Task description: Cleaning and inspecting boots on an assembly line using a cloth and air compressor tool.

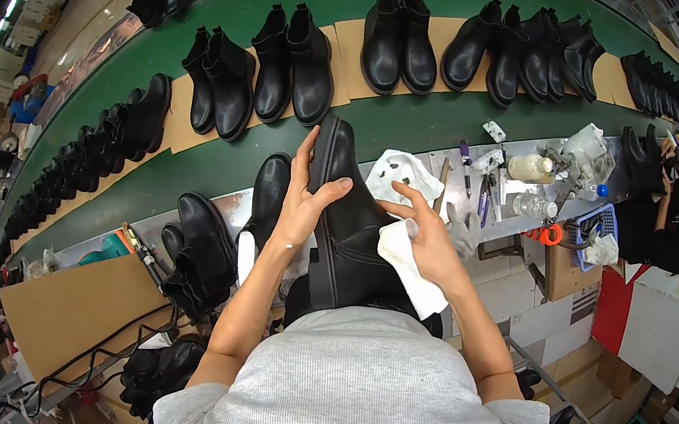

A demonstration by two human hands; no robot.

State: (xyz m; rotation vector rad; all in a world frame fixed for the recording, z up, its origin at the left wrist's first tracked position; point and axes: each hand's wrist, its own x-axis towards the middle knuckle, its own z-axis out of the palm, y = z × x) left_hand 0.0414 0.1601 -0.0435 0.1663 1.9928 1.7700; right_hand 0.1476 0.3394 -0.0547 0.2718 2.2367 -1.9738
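Black boot (350,231) gripped by my left hand (302,207) | right hand (427,240) clutching white cloth (409,270) against boot's side | bench (520,220) behind boot

Single view, head-worn fisheye, looking steeply down from above the wearer's grey-shirted torso (367,389) at lower centre, close on the left hand (301,207) and right hand (431,242) around a black boot (347,222) at mid-frame. Faces forward across a workbench (511,227) to a green conveyor belt (216,164) arcing from lower left to upper right, edges bent by the lens. No second view; dark rim in all corners.
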